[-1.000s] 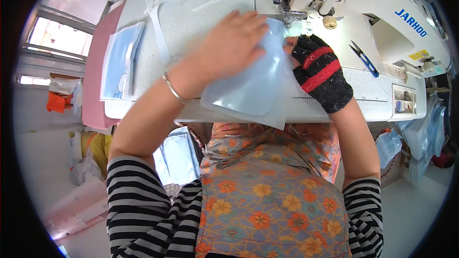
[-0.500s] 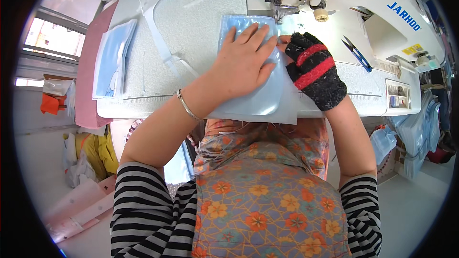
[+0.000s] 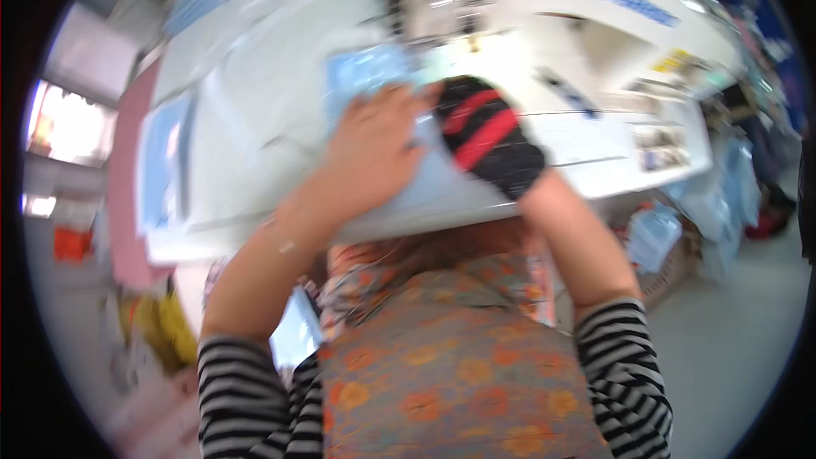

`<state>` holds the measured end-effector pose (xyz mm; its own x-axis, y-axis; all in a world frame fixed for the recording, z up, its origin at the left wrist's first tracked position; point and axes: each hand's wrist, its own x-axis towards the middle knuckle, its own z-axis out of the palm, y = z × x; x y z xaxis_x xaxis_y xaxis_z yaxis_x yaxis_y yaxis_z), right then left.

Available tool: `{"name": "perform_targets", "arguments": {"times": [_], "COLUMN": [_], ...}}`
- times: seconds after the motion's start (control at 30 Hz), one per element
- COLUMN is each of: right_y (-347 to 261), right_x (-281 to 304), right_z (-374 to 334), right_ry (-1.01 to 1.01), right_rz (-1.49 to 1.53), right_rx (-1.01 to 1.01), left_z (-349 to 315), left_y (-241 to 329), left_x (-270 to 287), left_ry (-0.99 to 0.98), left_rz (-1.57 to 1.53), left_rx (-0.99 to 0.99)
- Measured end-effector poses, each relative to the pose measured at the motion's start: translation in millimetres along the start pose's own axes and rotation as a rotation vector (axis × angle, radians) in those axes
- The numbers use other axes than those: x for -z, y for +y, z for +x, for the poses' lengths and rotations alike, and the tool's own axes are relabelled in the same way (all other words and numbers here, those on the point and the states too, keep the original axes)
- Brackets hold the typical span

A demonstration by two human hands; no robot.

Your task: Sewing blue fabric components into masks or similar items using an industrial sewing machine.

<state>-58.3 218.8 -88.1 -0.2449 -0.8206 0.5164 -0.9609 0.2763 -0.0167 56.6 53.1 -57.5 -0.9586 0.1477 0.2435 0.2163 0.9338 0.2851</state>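
Note:
The picture is blurred by motion. My left hand (image 3: 378, 149) lies flat with fingers spread on a pale blue fabric piece (image 3: 365, 76) on the white sewing table (image 3: 246, 144). My right hand (image 3: 489, 136), in a black glove with red stripes, rests on the same fabric just right of the left hand. Both hands press the fabric down in front of the white sewing machine (image 3: 544, 8), whose needle area is too blurred to make out. A thin bracelet sits on my left wrist.
A stack of light blue fabric pieces (image 3: 161, 161) lies at the table's left end, beside a pink surface (image 3: 123, 204). A dark tool (image 3: 565, 93) rests on the machine bed at the right. Bags and bundles (image 3: 671, 229) stand on the floor right of the table.
The view has swung and blurred. Both hands have stayed flat on the blue fabric, which now lies further onto the table toward the machine.

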Motion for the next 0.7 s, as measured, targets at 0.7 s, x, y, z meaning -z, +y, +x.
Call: {"name": "perform_targets", "arguments": {"times": [0.7], "right_y": [-3.6], "right_x": [-13.8], "right_z": [11.2], "right_ry": [-0.015], "right_rz": [0.075], "right_rx": [-0.142], "left_z": [-41.0], "left_y": [-156.4], "left_x": [44.1], "left_ry": [0.097], "left_rz": [0.186], "left_rx": [0.203]}}
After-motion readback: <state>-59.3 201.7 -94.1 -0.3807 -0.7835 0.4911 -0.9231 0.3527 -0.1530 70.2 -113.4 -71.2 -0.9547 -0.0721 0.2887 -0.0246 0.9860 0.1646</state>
